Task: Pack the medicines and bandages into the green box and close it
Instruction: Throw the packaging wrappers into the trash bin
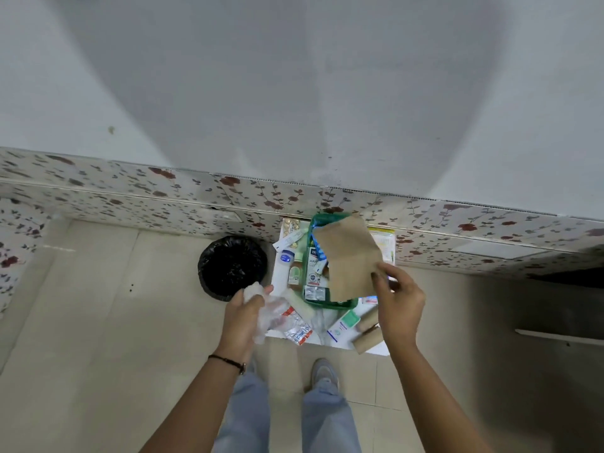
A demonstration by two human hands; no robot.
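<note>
A: You held the flat brown paper envelope [348, 256] over the open green plastic box [340, 304], probably to lay it on top of the packs already inside. Your right hand [397, 302] pinched its lower corner, grip narrow, thumb and fingers closed on the paper.

B: And the left?

A: Your left hand [243, 317] was closed round a crumpled clear plastic wrapper [271, 313], likely waste for the black-lined round bin [232, 266] just beside it.

B: Where was the box?

A: On the small white bench [277, 276] by the floral wall, lid not on. Red-and-silver blister strips [297, 331] and tan bandage rolls [367, 335] lay outside it, unpacked.
</note>
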